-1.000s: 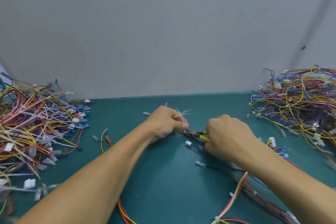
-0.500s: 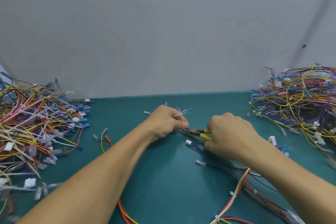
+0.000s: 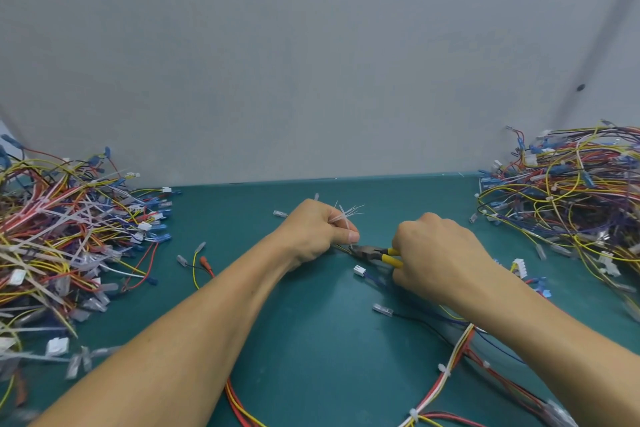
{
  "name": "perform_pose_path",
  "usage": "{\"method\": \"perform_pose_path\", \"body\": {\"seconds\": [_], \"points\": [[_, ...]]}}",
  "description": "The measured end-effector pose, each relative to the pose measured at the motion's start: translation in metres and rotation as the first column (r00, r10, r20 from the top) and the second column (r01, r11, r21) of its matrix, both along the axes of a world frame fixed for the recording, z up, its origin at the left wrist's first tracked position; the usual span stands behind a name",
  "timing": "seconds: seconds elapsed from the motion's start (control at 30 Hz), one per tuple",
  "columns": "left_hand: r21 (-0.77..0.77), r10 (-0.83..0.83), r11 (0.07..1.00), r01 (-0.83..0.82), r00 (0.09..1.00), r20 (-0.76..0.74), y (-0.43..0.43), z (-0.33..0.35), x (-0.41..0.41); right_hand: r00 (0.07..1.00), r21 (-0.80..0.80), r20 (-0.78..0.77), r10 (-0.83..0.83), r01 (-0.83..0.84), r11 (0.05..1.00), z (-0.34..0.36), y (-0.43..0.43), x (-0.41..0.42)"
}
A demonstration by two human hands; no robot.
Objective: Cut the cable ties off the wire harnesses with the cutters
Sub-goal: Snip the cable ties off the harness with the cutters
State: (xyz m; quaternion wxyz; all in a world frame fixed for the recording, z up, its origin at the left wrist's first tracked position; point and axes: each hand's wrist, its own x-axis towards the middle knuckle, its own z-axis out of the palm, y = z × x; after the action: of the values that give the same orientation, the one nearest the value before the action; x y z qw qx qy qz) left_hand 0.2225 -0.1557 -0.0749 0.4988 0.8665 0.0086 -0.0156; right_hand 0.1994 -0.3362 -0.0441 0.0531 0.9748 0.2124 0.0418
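Head view, left hand [image 3: 311, 232] still pinching cable ties [image 3: 347, 212], right hand [image 3: 440, 253] still gripping cutters [image 3: 367, 252], tips by left thumb

Wire piles [image 3: 69, 236] [image 3: 571, 191] lie left and right on the table [image 3: 311, 340].

The single wide-angle view sits on the person's head and looks forward and down onto the green tabletop [image 3: 311, 340]. It faces the grey wall [image 3: 311, 62] that rises at the tabletop's far edge. The left hand [image 3: 313, 230] and right hand [image 3: 440, 253] reach in from the tabletop's near edge, close to the camera, mid-frame.
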Motion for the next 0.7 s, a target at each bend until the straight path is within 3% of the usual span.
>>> {"method": "perform_pose_path", "body": {"seconds": [0.53, 0.7], "points": [[-0.01, 0.094, 0.996, -0.093, 0.995, 0.033, 0.001, 0.012, -0.016, 1.0, 0.05, 0.004, 0.002, -0.002, 0.999, -0.015, -0.005, 0.002], [0.117, 0.075, 0.99, -0.083, 0.994, 0.076, 0.005, 0.044, -0.06, 0.997, 0.166, 0.08, -0.015, 0.001, 0.986, -0.01, -0.02, -0.011]]}}
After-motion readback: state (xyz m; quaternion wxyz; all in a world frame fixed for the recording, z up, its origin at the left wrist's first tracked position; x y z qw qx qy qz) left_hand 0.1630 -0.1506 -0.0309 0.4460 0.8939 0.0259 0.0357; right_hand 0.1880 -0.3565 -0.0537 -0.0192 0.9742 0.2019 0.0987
